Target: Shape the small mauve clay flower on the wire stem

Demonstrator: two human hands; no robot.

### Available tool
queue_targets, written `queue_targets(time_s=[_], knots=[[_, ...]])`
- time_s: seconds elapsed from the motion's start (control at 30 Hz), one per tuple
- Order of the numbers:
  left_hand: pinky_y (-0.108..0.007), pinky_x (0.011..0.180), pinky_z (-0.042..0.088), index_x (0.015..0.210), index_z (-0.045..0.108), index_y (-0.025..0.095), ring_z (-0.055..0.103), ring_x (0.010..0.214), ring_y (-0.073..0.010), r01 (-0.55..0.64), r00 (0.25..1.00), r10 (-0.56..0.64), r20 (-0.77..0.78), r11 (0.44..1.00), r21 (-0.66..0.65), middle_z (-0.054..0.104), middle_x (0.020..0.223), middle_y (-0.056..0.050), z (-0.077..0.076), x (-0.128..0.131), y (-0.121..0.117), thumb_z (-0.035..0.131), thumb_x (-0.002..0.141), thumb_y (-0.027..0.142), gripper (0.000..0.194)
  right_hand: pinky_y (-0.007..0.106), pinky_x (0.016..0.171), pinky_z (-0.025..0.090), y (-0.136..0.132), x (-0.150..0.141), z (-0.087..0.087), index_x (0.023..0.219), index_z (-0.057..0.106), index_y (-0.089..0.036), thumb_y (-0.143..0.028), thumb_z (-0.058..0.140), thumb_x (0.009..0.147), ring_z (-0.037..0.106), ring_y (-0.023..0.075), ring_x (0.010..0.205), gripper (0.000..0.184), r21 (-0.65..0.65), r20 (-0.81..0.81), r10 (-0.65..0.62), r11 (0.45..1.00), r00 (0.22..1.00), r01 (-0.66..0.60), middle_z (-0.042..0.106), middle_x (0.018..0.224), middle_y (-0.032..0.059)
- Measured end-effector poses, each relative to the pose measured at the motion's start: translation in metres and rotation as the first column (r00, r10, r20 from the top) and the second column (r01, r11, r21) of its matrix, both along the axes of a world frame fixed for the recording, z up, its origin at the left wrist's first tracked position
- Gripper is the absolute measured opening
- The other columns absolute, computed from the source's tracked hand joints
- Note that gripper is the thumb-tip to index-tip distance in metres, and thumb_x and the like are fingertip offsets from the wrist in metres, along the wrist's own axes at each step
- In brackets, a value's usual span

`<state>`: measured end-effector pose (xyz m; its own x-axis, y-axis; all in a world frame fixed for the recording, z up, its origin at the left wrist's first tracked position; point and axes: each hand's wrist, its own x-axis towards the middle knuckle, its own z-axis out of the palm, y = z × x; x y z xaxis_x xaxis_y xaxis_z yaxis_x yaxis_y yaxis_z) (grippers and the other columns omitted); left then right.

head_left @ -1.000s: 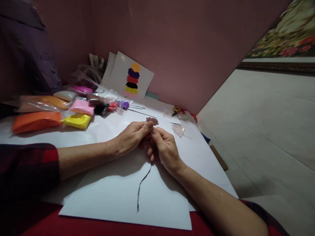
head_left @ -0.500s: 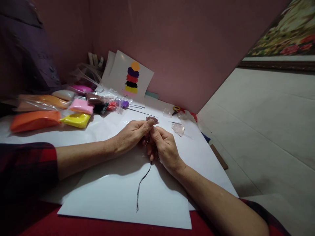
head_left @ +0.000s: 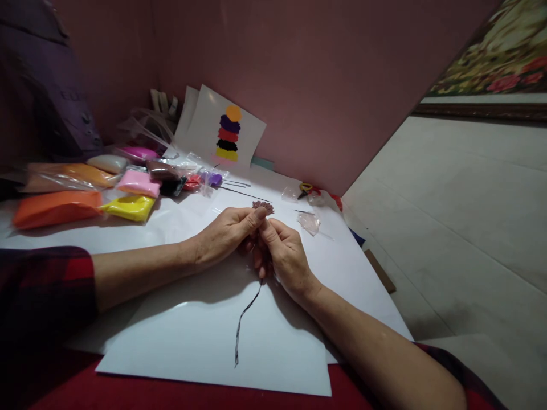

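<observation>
Over the white paper (head_left: 205,347), my two hands meet in the middle of the view. My left hand (head_left: 235,230) is closed, its thumb pressed at the base of a small brownish-pink beaded flower (head_left: 262,207) that shows above the fingertips. My right hand (head_left: 286,250) is closed just below it, thumb and fingers pinched together beside the left fingers. From under the hands a thin dark twisted wire (head_left: 241,319) hangs down in a curve, which looks like the flower's stem. The fingers hide the part between flower and wire.
Bags of coloured clay or beads, among them an orange bag (head_left: 57,208) and a yellow bag (head_left: 130,208), lie at left. A card with coloured patches (head_left: 248,128) leans on the pink wall. Yellow-handled scissors (head_left: 306,187) and a small clear bag (head_left: 308,223) lie at right. Dark wires (head_left: 243,194) lie behind the hands.
The whole view has shifted very slightly. Both hands keep the same hold, with the flower and the hanging wire in nearly the same place.
</observation>
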<state>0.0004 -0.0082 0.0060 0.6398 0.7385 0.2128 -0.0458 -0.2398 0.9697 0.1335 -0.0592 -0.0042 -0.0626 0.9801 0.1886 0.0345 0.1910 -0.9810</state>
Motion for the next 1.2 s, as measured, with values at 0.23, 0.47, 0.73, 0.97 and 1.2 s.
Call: queue_targets(time_s=[0.23, 0.47, 0.73, 0.97, 1.2], knots=[[-0.022, 0.048, 0.036, 0.064, 0.055, 0.015, 0.051, 0.046, -0.0116, 0.009, 1.0, -0.009, 0.015, 1.0, 0.028, 0.06, 0.046, -0.003, -0.0032, 0.0, 0.0017, 0.043, 0.093, 0.057, 0.053, 0.014, 0.027, 0.032, 0.0008, 0.0007, -0.0009, 0.068, 0.053, -0.018, -0.054, 0.052, 0.091, 0.045, 0.0046, 0.028, 0.043, -0.013, 0.01, -0.011, 1.0, 1.0, 0.011, 0.052, 0.044, -0.0074], [-0.022, 0.046, 0.037, 0.061, 0.053, 0.016, 0.054, 0.045, -0.0115, 0.045, 0.998, -0.046, 0.05, 0.999, 0.02, 0.061, 0.045, -0.003, -0.0018, 0.0009, 0.0006, 0.045, 0.092, 0.058, 0.053, 0.014, 0.026, 0.033, 0.0007, 0.0003, -0.001, 0.068, 0.053, -0.018, -0.055, 0.053, 0.09, 0.045, 0.005, 0.028, 0.043, -0.019, 0.005, -0.016, 1.0, 1.0, 0.016, 0.052, 0.043, -0.0074], [-0.021, 0.046, 0.037, 0.061, 0.052, 0.016, 0.053, 0.044, -0.011, 0.033, 0.998, -0.033, 0.047, 0.999, 0.015, 0.058, 0.044, -0.001, -0.0028, 0.0001, 0.0005, 0.046, 0.091, 0.06, 0.054, 0.013, 0.026, 0.033, 0.0009, 0.0009, -0.0021, 0.068, 0.054, -0.018, -0.055, 0.053, 0.091, 0.045, 0.0044, 0.028, 0.043, -0.011, -0.001, -0.011, 1.0, 1.0, 0.011, 0.054, 0.045, -0.0071], [-0.021, 0.047, 0.036, 0.059, 0.05, 0.016, 0.051, 0.045, -0.01, -0.005, 1.0, 0.005, 0.028, 1.0, 0.013, 0.055, 0.044, 0.0, -0.0025, -0.0003, 0.0011, 0.048, 0.089, 0.062, 0.055, 0.013, 0.027, 0.033, 0.0006, 0.0002, -0.0017, 0.069, 0.053, -0.018, -0.051, 0.052, 0.092, 0.045, 0.0045, 0.028, 0.041, 0.01, -0.012, 0.001, 1.0, 1.0, -0.001, 0.054, 0.045, -0.0068], [-0.021, 0.049, 0.036, 0.063, 0.052, 0.016, 0.05, 0.047, -0.0098, -0.009, 1.0, 0.009, -0.007, 1.0, 0.02, 0.056, 0.046, 0.001, -0.0016, -0.0002, 0.0011, 0.05, 0.088, 0.061, 0.052, 0.013, 0.027, 0.032, 0.0011, 0.0017, -0.0036, 0.069, 0.055, -0.017, -0.05, 0.049, 0.094, 0.044, 0.0045, 0.028, 0.042, 0.023, 0.002, 0.007, 1.0, 1.0, -0.007, 0.054, 0.044, -0.0058]])
